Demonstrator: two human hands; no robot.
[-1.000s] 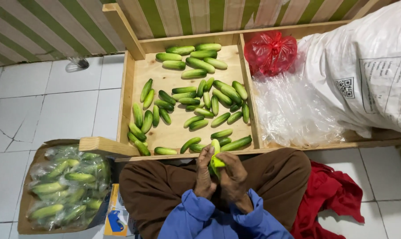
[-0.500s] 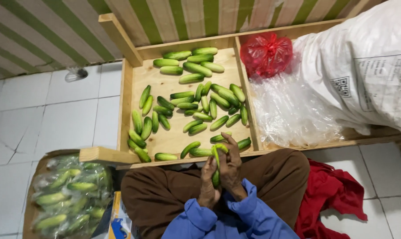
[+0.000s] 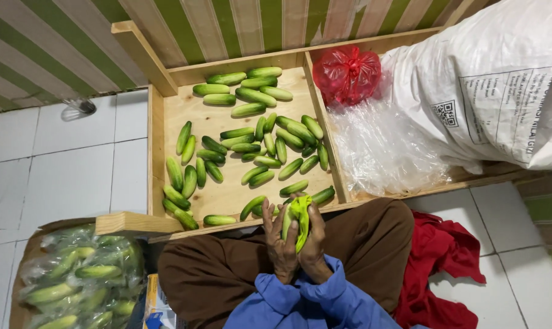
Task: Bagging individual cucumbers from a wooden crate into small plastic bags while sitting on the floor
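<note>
Both my hands are raised over my lap, pressed around one green cucumber (image 3: 297, 220) that stands upright between them. My left hand (image 3: 280, 240) cups its left side with the fingers up. My right hand (image 3: 314, 240) wraps its right side. Just beyond my hands lies a shallow wooden tray (image 3: 156, 152) with several loose cucumbers (image 3: 251, 143) scattered over its left compartment. My knees in brown trousers (image 3: 215, 268) rest against the tray's near edge.
A cardboard box (image 3: 20, 268) of plastic-wrapped cucumbers (image 3: 84, 274) stands at my left. The tray's right compartment holds clear plastic bags (image 3: 385, 152), a red bag (image 3: 346, 73) and a big white sack (image 3: 489, 91). A red cloth (image 3: 440, 262) lies at my right on white tiles.
The cucumber has turned between my hands, and both hands now close around it more fully. My view has shifted so that the tray sits further left.
</note>
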